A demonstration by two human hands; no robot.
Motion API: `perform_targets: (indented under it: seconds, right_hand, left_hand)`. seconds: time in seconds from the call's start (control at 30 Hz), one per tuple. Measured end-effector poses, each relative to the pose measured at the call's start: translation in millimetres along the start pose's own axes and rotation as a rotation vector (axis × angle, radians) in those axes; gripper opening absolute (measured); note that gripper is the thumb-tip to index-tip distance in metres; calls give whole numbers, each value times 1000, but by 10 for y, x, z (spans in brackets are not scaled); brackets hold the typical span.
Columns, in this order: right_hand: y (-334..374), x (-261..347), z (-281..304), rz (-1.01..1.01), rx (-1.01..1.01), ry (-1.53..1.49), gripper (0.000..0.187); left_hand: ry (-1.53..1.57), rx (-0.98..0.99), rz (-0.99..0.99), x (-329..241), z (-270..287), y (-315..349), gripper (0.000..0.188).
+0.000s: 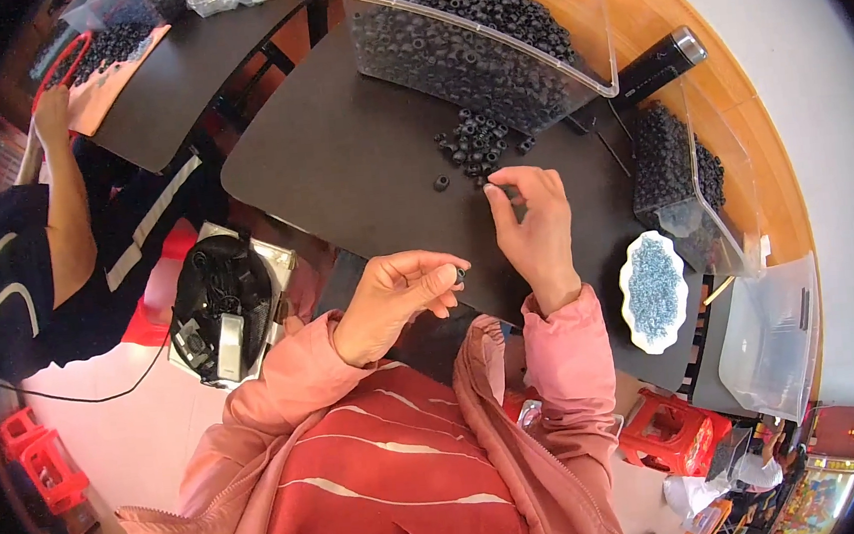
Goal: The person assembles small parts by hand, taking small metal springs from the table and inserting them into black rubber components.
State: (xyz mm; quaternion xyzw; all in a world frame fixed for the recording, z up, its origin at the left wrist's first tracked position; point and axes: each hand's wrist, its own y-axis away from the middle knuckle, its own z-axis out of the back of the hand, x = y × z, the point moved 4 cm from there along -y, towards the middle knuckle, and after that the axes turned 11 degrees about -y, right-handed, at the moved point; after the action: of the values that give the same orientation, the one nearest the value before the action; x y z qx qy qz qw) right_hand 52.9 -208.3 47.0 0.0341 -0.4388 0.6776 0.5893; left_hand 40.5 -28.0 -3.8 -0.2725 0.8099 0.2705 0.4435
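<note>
My left hand (pixel 399 297) is raised near my chest, thumb and forefinger pinched on a small round black part (pixel 461 275) that shows dark at the fingertips. Over the dark table, my right hand (pixel 539 223) has its thumb and forefinger closed at the near edge of a loose pile of small black ring-shaped parts (pixel 477 141). Something small and black shows at those fingertips, most likely one of these parts. A single black part (pixel 441 182) lies just left of the pile. To the right of my right hand is a white scalloped dish (pixel 680 315) of tiny clear bluish pieces.
A large clear bin (pixel 493 86) of black parts stands behind the pile. A black flask (pixel 657 66) lies beside it, and another clear bin (pixel 685 171) is at right. At left, a person (pixel 65 195) works at another table. Red stools (pixel 669 434) stand below.
</note>
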Motion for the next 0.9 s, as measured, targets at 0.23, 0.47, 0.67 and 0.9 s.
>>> perform_targets:
  seconds: [0.23, 0.47, 0.67, 0.9]
  right_hand:
    - [216, -28, 62, -595, -92, -1135, 10]
    - [587, 229, 57, -735, -68, -1369, 20]
    - [790, 265, 32, -777, -98, -1496, 21]
    - [830, 317, 65, -701, -20, -1501, 16]
  left_hand:
    - [27, 1, -18, -1, -33, -1, 27]
    - [-40, -16, -112, -21, -85, -30, 24]
    - [-89, -2, -160, -21, -130, -55, 22]
    - [-74, 53, -153, -37, -176, -38, 23]
